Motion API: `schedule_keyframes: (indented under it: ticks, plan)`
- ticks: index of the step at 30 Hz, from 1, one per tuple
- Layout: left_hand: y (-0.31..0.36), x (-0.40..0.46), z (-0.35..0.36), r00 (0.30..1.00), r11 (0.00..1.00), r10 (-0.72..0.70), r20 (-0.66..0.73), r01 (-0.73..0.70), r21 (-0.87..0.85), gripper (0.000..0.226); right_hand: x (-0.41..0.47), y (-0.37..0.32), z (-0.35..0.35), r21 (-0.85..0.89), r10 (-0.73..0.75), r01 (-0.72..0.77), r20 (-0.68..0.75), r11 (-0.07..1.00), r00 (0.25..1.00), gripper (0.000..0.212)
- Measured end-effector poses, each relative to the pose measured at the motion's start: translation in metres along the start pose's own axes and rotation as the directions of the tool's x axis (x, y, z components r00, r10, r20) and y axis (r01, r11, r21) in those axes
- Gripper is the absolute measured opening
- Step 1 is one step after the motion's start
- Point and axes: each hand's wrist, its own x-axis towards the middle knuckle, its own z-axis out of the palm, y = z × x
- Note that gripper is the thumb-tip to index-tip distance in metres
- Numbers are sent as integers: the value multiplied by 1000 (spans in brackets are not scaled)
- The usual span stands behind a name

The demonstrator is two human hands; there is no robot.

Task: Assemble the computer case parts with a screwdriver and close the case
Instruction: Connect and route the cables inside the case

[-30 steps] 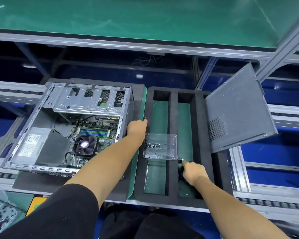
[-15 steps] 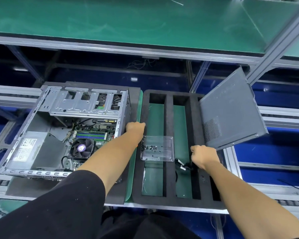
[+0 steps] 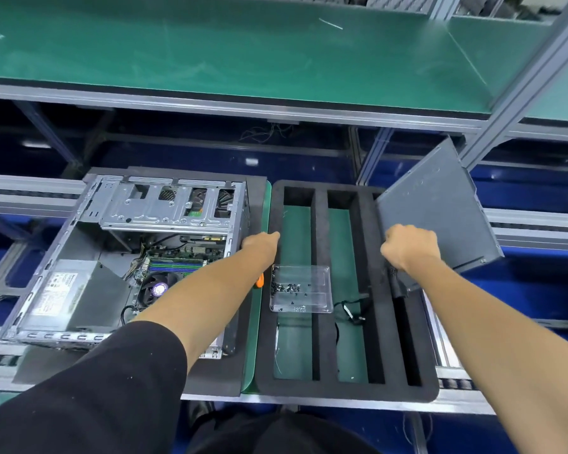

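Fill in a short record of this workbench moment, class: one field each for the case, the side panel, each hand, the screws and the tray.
Case: open computer case lying on its side, motherboard and fan exposed
Side panel: grey side panel tilted up at the foam tray's right edge
Left hand: left hand on the case's right edge
Right hand: right hand curled at the panel's lower left edge
Screws: in a clear plastic box on the tray
Tray: black foam tray with long slots, a black cable in one

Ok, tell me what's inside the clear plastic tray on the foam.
The clear plastic tray on the foam organizer holds a cluster of small dark screws near its left side. Their count is too small to tell.
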Motion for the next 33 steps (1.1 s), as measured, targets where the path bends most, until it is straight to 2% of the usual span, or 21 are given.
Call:
schedule_keyframes:
  ticks: [7, 9, 11, 13, 15, 17, 18, 19, 20, 21, 22, 24, 26, 28, 29, 31, 33]
  plan:
    - [5, -6, -15, 998, 1000, 13, -62, -14, -19, 37, 20, 3, -94, -67, 4, -5, -20, 998, 1000, 12]
    - [7, -6, -21, 992, 996, 30, -118, -40, -78, 31, 20, 2, -123, -82, -10, 4, -64, 997, 998, 12]
    - [11, -4, -27, 978, 968, 41, -206, -90, -235, 26, 19, -2, -153, -70, -32, 23, -133, 997, 991, 12]
    - [17, -2, -35, 956, 844, 28, -291, -179, -505, 34, 17, -9, -182, -33, -74, 68, -217, 997, 973, 9]
    - [21, -5, -50, 932, 648, 17, -362, -286, -706, 41, 15, -18, -212, 36, -95, 111, -307, 993, 947, 9]
    - [19, -9, -70, 947, 412, 36, -320, -306, -858, 49, 15, -33, -246, 138, -93, 152, -365, 979, 926, 15]
    - [15, -14, -80, 962, 309, 69, -263, -271, -912, 66, 16, -40, -263, 205, -102, 192, -382, 960, 919, 19]
    - [10, -17, -89, 969, 254, 116, -219, -242, -937, 79, 16, -48, -280, 263, -124, 239, -390, 935, 912, 23]
    - [5, -22, -98, 964, 247, 174, -202, -242, -938, 87, 17, -55, -295, 303, -160, 295, -400, 906, 902, 27]
    - [-2, -28, -105, 951, 225, 229, -209, -261, -939, 90, 18, -63, -308, 290, -221, 359, -416, 887, 882, 33]
    - [-8, -34, -111, 936, 159, 264, -231, -279, -947, 92, 17, -73, -319, 295, -262, 409, -430, 864, 864, 34]
    - [-26, -48, -119, 920, -94, 274, -281, -266, -960, 94, 17, -93, -336, 466, -250, 452, -431, 761, 867, 35]
    - [-49, -61, -120, 902, -294, 282, -328, -244, -924, 88, 18, -117, -343, 700, -223, 419, -358, 579, 907, 31]
    - [-73, -73, -119, 886, -359, 282, -368, -259, -897, 75, 20, -139, -340, 852, -159, 340, -301, 398, 940, 36]
    - [-85, -79, -118, 888, -378, 256, -382, -272, -885, 73, 21, -152, -337, 878, -162, 313, -272, 361, 949, 38]
    - [-110, -92, -113, 896, -440, 214, -389, -267, -857, 88, 20, -177, -329, 889, -206, 318, -261, 329, 943, 37]
    - [-132, -104, -102, 892, -507, 235, -387, -228, -831, 101, 16, -202, -322, 916, -230, 302, -244, 265, 942, 36]
